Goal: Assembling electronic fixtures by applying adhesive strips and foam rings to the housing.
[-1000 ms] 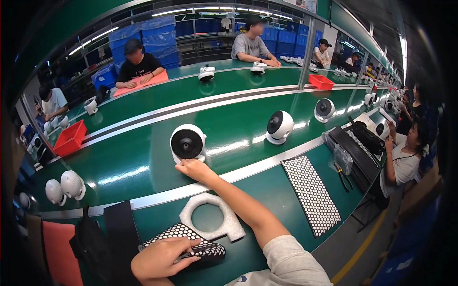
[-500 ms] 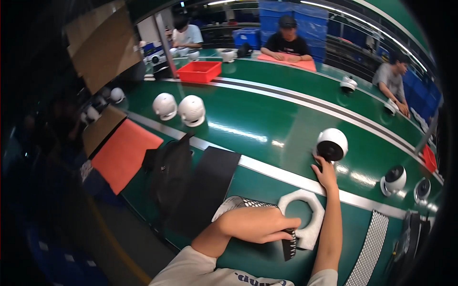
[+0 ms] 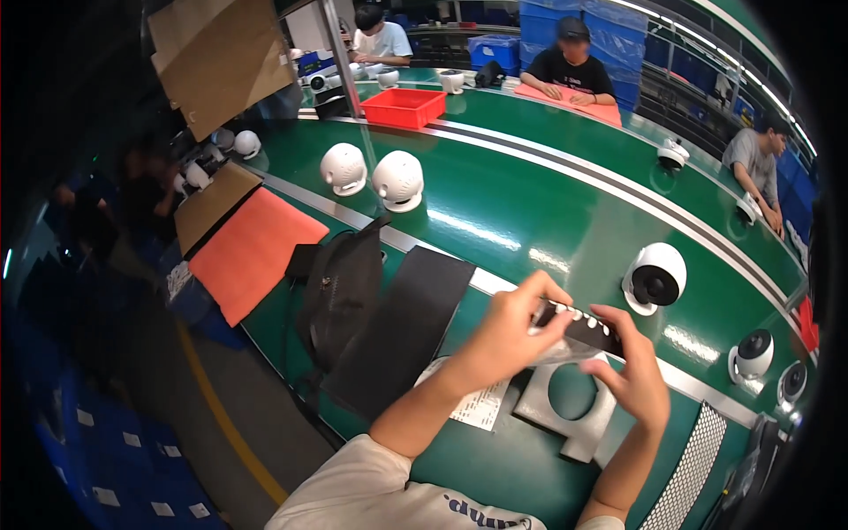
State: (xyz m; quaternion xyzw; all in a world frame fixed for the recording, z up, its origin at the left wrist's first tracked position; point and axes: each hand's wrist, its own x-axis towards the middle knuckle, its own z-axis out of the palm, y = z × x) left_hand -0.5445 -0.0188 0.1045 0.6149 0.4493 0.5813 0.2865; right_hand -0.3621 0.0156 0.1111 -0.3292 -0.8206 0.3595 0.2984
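green bench (image 3: 539, 208) | white dome cameras (image 3: 397, 179) | orange mat (image 3: 252, 250) | black mat (image 3: 402, 329)

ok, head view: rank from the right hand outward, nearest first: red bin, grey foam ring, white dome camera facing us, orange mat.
From the right hand:
1. Grey foam ring, on the table directly beneath it.
2. White dome camera, just beyond the hand on the green belt.
3. Orange mat, far to the left at the table edge.
4. Red bin, across the belt, up left.

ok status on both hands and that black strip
Left hand and right hand both grip black strip. Held above grey ring holder. Nothing blocking.
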